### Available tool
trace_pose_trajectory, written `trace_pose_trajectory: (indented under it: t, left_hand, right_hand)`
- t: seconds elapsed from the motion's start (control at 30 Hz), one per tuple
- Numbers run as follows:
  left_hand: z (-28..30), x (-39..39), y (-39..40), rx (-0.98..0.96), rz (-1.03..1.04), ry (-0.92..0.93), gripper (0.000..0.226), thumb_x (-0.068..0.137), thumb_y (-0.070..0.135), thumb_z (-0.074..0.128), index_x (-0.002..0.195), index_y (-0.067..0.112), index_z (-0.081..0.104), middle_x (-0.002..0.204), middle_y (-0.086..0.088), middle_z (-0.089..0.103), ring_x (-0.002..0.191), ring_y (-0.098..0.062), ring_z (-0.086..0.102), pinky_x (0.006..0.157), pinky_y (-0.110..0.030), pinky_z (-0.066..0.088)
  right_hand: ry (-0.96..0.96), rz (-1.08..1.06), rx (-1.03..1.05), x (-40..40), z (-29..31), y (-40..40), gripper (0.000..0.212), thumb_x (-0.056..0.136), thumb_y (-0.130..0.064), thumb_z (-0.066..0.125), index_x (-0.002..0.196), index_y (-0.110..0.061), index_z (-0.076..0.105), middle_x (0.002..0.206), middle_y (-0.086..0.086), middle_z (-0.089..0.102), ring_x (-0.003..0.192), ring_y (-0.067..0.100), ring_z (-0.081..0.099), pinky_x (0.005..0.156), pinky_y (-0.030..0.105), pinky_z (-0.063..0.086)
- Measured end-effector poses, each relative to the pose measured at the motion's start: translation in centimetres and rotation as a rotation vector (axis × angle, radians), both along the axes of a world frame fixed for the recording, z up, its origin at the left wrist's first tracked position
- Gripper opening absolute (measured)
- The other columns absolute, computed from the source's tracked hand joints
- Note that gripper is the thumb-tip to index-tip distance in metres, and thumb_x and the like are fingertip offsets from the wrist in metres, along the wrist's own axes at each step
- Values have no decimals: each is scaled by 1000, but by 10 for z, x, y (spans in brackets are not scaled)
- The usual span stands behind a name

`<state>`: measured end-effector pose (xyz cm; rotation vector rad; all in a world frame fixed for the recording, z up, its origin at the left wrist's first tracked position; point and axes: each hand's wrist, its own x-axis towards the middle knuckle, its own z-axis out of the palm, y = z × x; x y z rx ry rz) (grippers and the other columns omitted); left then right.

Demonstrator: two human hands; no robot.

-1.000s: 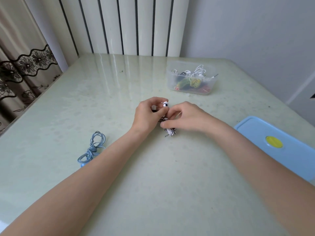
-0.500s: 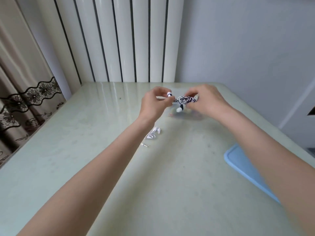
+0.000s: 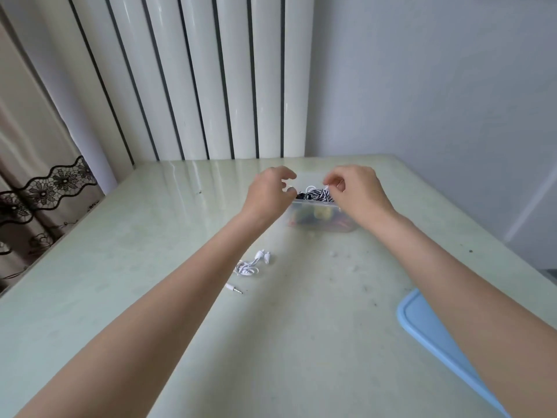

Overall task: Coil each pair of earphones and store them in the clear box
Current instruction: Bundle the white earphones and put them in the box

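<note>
The clear box (image 3: 304, 220) stands on the table's far middle, with several coloured earphones inside. A coiled black-and-white striped pair of earphones (image 3: 316, 195) lies on top of its contents, at the rim. My right hand (image 3: 355, 191) is over the box's right part, and its thumb and forefinger pinch the coil's right end. My left hand (image 3: 266, 193) hovers at the box's left edge with loosely curled fingers and holds nothing. A loose white pair of earphones (image 3: 253, 265) lies on the table beside my left forearm, its plug (image 3: 233, 288) nearer to me.
The box's blue lid (image 3: 437, 336) lies flat at the right, partly under my right forearm. Vertical white panels and a grey wall rise behind the table (image 3: 150, 267). A lace-edged curtain (image 3: 45, 188) hangs off the table's left edge.
Both hands carried the striped coil from in front of me out over the clear box. It now lies in the box. My left hand has let go of it.
</note>
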<state>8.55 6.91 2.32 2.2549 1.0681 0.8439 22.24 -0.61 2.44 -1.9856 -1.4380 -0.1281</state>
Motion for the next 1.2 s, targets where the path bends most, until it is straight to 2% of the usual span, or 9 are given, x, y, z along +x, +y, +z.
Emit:
trace_pose_trajectory:
  t: [0.1, 0.3, 0.47, 0.53, 0.63, 0.83, 0.97, 1.07, 1.2]
  left_hand:
    - [-12, -30, -19, 35, -79, 6, 26, 83, 4, 50, 103, 13, 65, 108, -1, 65, 90, -16, 62, 81, -23, 46]
    - [-50, -77, -30, 13, -125, 491, 28, 90, 20, 53, 117, 15, 59, 118, -9, 56, 108, -26, 54, 83, -26, 40]
    - [-55, -82, -42, 31, -124, 310, 19, 88, 15, 54, 103, 12, 65, 100, -7, 66, 90, -23, 62, 73, -26, 47]
    - [-52, -81, -48, -71, -151, 113, 13, 86, 15, 59, 97, 12, 66, 90, -4, 68, 80, -15, 64, 71, -19, 47]
    - [-50, -82, -57, -308, -202, -73, 10, 88, 18, 58, 95, 13, 62, 85, -4, 70, 61, -2, 59, 56, -10, 43]
    - [-64, -74, -56, -348, -138, -135, 12, 90, 21, 55, 101, 17, 60, 86, -7, 72, 77, -15, 66, 59, -18, 45]
    - [-76, -63, -51, -208, -124, -72, 18, 88, 23, 57, 100, 15, 67, 76, -3, 65, 68, -13, 58, 65, -25, 49]
    - [-83, -59, -49, -36, -143, -49, 19, 88, 21, 58, 103, 16, 69, 93, -6, 65, 82, -19, 59, 78, -26, 43]
    - [-86, -60, -42, -217, -115, -243, 19, 88, 16, 59, 105, 12, 68, 76, 5, 48, 56, 0, 56, 65, -19, 52]
  right_hand:
    - [-34, 144, -108, -12, -15, -25, 17, 80, -3, 55, 83, -9, 71, 81, 7, 70, 81, 25, 61, 81, 33, 49]
    - [-170, 161, -418, -16, -50, -37, 17, 75, 1, 51, 79, 2, 67, 93, 19, 69, 93, 29, 63, 75, 29, 47]
    - [-183, 117, -357, -34, -46, -42, 22, 78, 0, 49, 72, -12, 67, 84, 9, 70, 87, 26, 61, 69, 24, 38]
    - [-38, 116, -262, -41, -44, -43, 19, 81, -1, 51, 69, -13, 61, 74, 8, 66, 74, 23, 65, 65, 25, 44]
    - [501, 214, -111, -60, -43, -46, 24, 80, 6, 57, 65, -12, 55, 58, 6, 58, 43, 4, 58, 48, 15, 48]
    - [1014, 251, 92, -82, -63, -46, 18, 76, 7, 65, 71, -8, 57, 65, 8, 57, 44, 3, 55, 52, 14, 48]
    - [1149, 262, 227, -83, -73, -41, 15, 80, 9, 60, 75, -6, 62, 66, 7, 64, 55, 4, 61, 61, 14, 51]
    - [1159, 288, 269, -83, -75, -40, 15, 82, 8, 58, 79, -6, 63, 70, 8, 64, 58, 5, 63, 62, 14, 52]
    - [1204, 217, 324, -76, -76, -34, 15, 81, 7, 60, 83, -8, 62, 73, 7, 63, 54, 6, 59, 59, 14, 50]
